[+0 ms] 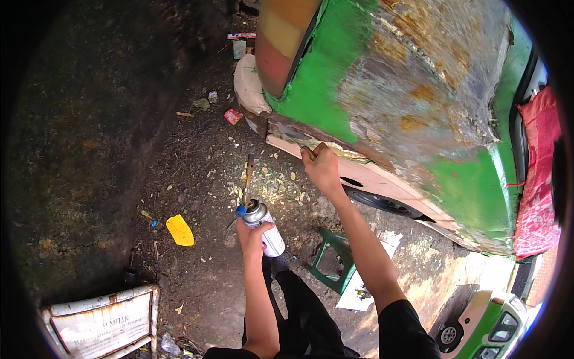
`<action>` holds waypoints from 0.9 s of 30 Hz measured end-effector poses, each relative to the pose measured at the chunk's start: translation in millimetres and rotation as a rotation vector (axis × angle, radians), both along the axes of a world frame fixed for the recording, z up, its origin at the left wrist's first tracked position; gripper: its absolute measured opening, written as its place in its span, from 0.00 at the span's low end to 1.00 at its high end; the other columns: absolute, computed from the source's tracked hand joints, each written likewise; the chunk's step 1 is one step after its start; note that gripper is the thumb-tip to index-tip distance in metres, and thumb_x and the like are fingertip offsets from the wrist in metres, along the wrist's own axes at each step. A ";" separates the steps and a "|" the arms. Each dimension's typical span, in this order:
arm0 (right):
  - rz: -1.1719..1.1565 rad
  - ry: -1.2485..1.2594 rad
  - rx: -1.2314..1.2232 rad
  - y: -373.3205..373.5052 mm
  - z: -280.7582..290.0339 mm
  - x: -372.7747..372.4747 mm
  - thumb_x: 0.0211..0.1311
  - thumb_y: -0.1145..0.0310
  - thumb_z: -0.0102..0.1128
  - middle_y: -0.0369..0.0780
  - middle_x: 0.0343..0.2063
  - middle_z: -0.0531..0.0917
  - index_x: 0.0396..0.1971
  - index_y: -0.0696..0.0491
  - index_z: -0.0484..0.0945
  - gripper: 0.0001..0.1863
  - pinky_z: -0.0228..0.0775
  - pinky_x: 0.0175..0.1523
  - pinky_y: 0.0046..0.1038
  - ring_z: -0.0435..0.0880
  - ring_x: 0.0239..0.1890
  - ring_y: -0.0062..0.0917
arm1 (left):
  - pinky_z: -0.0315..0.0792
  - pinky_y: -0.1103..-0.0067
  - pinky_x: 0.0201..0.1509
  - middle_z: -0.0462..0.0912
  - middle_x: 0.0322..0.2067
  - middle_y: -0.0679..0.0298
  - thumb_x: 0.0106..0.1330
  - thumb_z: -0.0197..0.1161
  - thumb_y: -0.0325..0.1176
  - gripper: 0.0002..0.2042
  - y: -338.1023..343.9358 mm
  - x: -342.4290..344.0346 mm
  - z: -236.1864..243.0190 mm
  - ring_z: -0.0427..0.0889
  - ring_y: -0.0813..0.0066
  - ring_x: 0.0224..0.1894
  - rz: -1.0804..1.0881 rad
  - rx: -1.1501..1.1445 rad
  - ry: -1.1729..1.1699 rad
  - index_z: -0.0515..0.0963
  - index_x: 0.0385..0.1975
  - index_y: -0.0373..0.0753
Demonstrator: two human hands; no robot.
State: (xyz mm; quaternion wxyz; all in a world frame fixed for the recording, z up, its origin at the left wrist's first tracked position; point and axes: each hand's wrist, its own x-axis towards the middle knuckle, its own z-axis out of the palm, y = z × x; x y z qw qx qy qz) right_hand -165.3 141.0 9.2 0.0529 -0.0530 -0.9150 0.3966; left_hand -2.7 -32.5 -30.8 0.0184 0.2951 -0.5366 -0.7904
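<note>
Can: (274, 240) centre of frame, just below middle, upright-ish with a tilt, in the left hand (250, 235).
Left hand: wrapped round the can's upper part, near the blue knob (240, 211).
Can handling: thin metal, probably light to middling; smooth, so could slip in a damp palm; likely dents if squeezed hard.
Can hold: round the body, below the collar.
Nozzle: (249, 172) stiff metal tube off the can's top, toward upper centre; no flame I can make out. Treat as hot, keep fingers off.
Tool: (309, 153) right of centre; short brownish end shows, rest hidden. Looks light and stiff; take it by that end.
Right hand: (323, 170) closed round the tool, beside the car's lower edge.
Car: (412, 78) upper right, patchy green and bare; looks rigid, ragged paint edges probably brittle.
</note>
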 end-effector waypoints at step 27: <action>0.034 -0.119 0.033 -22.4 -86.5 85.3 0.67 0.64 0.58 0.59 0.24 0.81 0.40 0.62 0.63 0.17 0.76 0.34 0.51 0.83 0.29 0.58 | 0.76 0.72 0.40 0.81 0.34 0.64 0.39 0.68 0.17 0.26 -0.9 38.6 12.9 0.81 0.71 0.35 -0.004 -0.021 0.050 0.73 0.44 0.36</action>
